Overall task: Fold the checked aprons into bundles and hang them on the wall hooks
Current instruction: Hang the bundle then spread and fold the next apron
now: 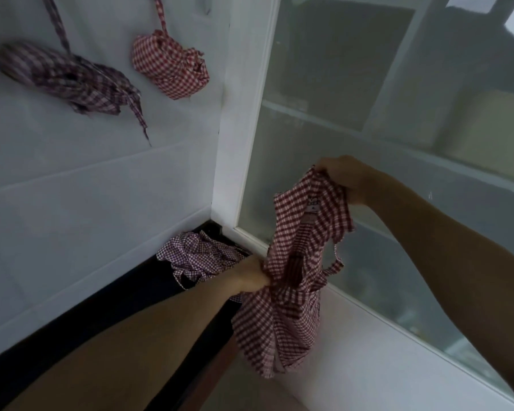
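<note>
Red checked apron (297, 262) held in the air before the frosted glass partition (398, 129), not yet folded. Right hand (343, 178) pinching the top edge, fingers curled round the cloth; left hand (251, 277) gripping the gathered middle. Lower part hanging loose, with a thin strap (336, 264) dangling at the side.

Already hung on the white wall (86, 188): one red bundle (168, 68) and one darker bundle (63, 77), blurred, with a tail trailing down. Another checked apron (199, 258) lying crumpled at the far corner of the dark bench (116, 298).

Likely risks: loose strap catching on a hand or tangling inside the fold, giving an untidy bundle. Gathered grip at the middle perhaps folding the cloth unevenly. Hanging hem possibly slipping and opening the bundle. Strap buried inside, leaving no loop for the hook; hooks themselves not visible here.
</note>
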The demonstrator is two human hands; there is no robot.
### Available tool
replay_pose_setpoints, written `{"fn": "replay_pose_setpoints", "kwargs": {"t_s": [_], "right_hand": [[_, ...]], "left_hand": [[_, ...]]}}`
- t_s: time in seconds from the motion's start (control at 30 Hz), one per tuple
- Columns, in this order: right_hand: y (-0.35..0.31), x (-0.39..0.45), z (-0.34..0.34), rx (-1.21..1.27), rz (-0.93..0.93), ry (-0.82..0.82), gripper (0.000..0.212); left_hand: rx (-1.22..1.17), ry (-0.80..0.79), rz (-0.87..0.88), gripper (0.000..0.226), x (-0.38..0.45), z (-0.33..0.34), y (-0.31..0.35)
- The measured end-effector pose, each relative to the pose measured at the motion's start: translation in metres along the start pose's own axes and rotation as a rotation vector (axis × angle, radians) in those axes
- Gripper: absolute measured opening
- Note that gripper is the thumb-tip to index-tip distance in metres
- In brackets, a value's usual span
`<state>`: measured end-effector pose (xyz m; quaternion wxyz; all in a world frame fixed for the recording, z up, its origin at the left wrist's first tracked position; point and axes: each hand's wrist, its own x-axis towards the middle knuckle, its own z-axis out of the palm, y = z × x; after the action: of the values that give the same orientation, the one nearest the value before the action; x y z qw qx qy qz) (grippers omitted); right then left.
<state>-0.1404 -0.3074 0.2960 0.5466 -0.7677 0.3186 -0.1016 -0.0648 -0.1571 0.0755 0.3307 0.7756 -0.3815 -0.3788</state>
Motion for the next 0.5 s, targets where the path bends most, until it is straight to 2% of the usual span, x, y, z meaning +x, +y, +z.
{"fn": "replay_pose_setpoints", "kwargs": {"t_s": [0.1, 0.2, 0.33, 0.4, 0.43, 0.5], "right_hand": [[0.005, -0.002, -0.024, -0.107, 0.048, -0.092, 0.014], [0.020, -0.001, -0.055, -0.238, 0.093, -0.270, 0.020], [0.031, -0.007, -0.085, -0.565, 0.220, -0.584, 0.054], [0.037, -0.002, -0.090, -0.742, 0.293, -0.548, 0.050], [0.041, 0.005, -0.092, -0.845, 0.292, -0.454, 0.049], [0.051, 0.024, -0.095, -1.038, 0.197, -0.181, 0.044]], "left_hand": [[0.002, 0.129, -0.058, 0.030, -0.004, -0.027, -0.020], [0.083, 0.292, -0.086, 0.038, -0.020, -0.069, -0.030], [-0.017, 0.615, 0.065, 0.048, -0.031, -0.116, -0.019], [-0.039, 0.654, 0.117, 0.049, -0.039, -0.131, 0.001], [-0.056, 0.605, 0.100, 0.047, -0.045, -0.137, 0.014], [-0.096, 0.344, -0.014, 0.050, -0.063, -0.147, 0.037]]}}
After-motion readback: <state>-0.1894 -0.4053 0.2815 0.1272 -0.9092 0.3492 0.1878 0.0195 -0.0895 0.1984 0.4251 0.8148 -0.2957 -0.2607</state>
